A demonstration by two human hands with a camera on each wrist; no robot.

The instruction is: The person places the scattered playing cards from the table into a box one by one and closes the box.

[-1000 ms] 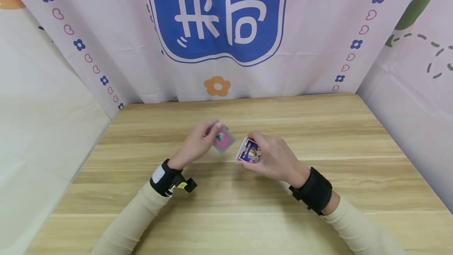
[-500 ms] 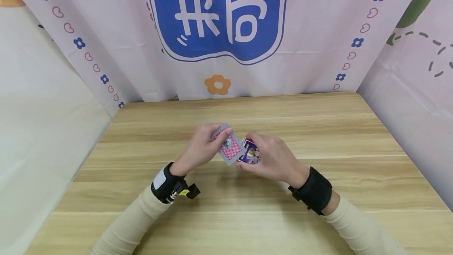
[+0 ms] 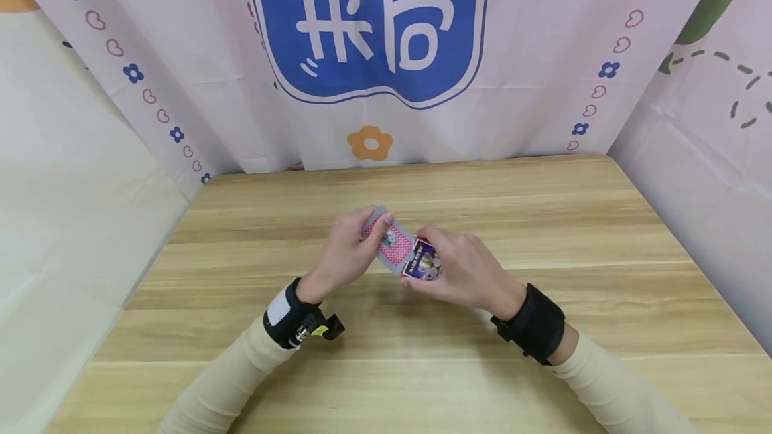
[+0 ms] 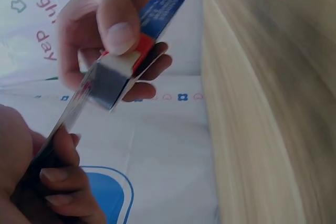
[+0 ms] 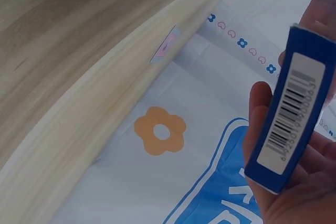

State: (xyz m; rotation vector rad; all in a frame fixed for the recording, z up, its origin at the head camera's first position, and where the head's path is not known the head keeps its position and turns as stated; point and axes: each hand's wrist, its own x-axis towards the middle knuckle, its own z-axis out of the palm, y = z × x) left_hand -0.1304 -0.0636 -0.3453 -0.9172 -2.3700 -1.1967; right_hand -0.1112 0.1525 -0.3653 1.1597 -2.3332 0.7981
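Observation:
Thumb on top, my left hand grips a thin stack of playing cards with pink checked backs and grey borders. My right hand holds a small card box with a dark blue printed front. The cards' lower right edge is right at the box's near end, and the two line up at a slant above the table. From the left wrist, the cards appear edge-on, reaching the end of the box. In the right wrist view, the box's blue side bears a white barcode label.
Beneath both hands lies a wood-grain table. A printed cloth hangs behind its back edge, with more cloth on both sides. In the right wrist view, a small flat pink piece with a pale border shows near the table edge.
My left hand has brought the cards rightward to the box; they were apart from it, then overlapped its edge, and now line up with its end. My right hand has barely moved.

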